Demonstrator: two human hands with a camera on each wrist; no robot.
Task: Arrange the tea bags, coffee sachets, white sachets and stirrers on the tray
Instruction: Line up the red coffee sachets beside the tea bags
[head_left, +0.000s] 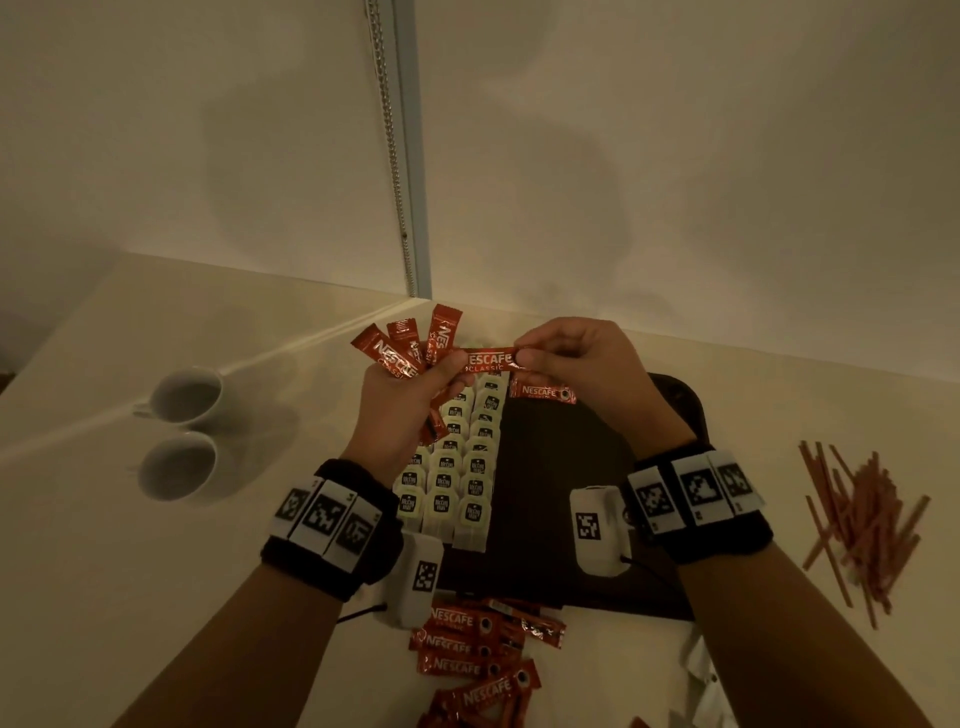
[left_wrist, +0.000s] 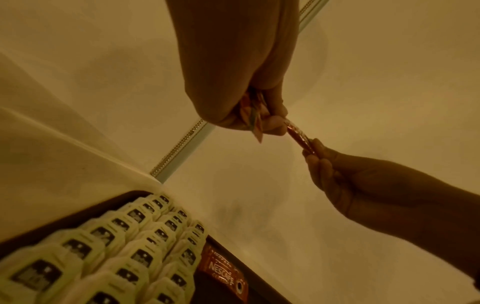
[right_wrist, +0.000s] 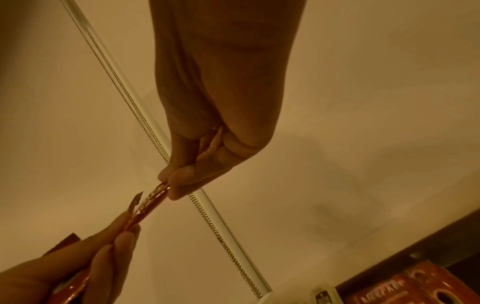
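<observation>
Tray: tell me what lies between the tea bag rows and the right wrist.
In the head view, bare dark tray lies between the tea bags and the right wrist; one coffee sachet lies at its far end.

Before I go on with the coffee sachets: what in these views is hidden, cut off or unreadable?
- Tea bags, head view: the left hand covers the far left of the rows.
- Fanned coffee sachets: count inside the grip hidden by fingers.
- Loose coffee sachets: pile cut off by the bottom edge.
- White sachets: only a cropped, dim white shape at the lower right edge.
- Tray: wrist cameras cover its near corners.
</observation>
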